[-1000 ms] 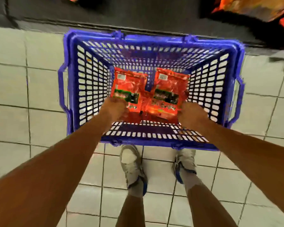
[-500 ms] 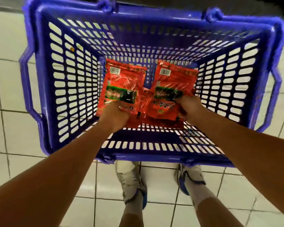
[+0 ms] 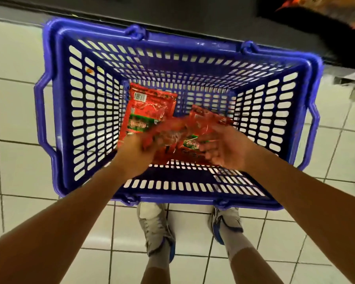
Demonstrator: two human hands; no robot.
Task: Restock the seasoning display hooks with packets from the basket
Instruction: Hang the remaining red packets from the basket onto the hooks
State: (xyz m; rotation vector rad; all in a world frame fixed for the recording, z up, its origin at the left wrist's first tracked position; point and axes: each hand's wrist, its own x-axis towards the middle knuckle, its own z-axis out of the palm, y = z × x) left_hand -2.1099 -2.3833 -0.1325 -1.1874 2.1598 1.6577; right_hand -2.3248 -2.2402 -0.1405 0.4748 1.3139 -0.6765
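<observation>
White tiled floor (image 3: 19, 111) is being stood on, with the blue basket (image 3: 55, 119) set against a dark shelf base (image 3: 172, 15). Packets that were being held apart half a second ago are now being bunched mid-basket: the red packets (image 3: 150, 111) are being grasped by the blurred left hand (image 3: 135, 154), while the right hand (image 3: 228, 148) is being kept loose-fingered against them. A lift-out is being readied, it seems; room is being left clear above the basket's open rim.

print on the red packets (image 3: 148, 111) is too blurred to read.
</observation>
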